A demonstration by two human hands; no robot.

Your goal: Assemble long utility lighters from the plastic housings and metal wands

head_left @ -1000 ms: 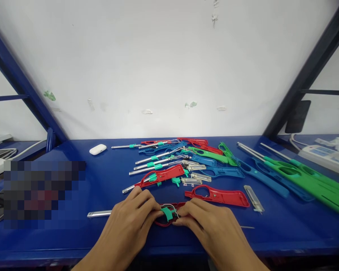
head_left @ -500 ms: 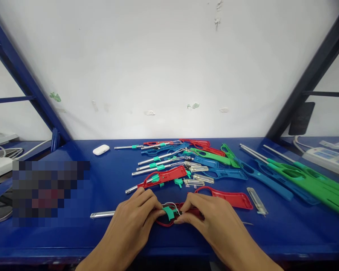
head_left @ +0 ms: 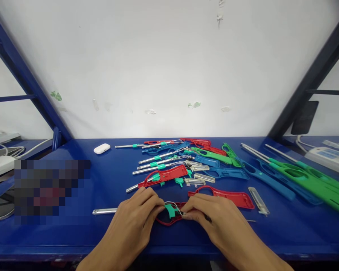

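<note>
A partly assembled long-nosed gas lighter with a red handle half lies before me, its metal tube pointing left. My left hand is closed on it, thumb and index finger meeting beside the teal trigger. My palm hides where the tube joins the handle. With fingers pinched, my right hand grips at the end of the thin white igniter wires, over the handle's hollow. Whatever part lies under those fingertips is mostly hidden. A loose red handle half rests just behind my right hand.
Behind my hands lie several opened lighters with a red shell, blue shells and clear fuel tanks. Another tank is at right, near green lighters. A white case sits back left.
The teal trigger has turned slightly and sits more upright in the red handle. Both hands keep their pinches, with the right fingertips shifted a little. The view has moved slightly.
</note>
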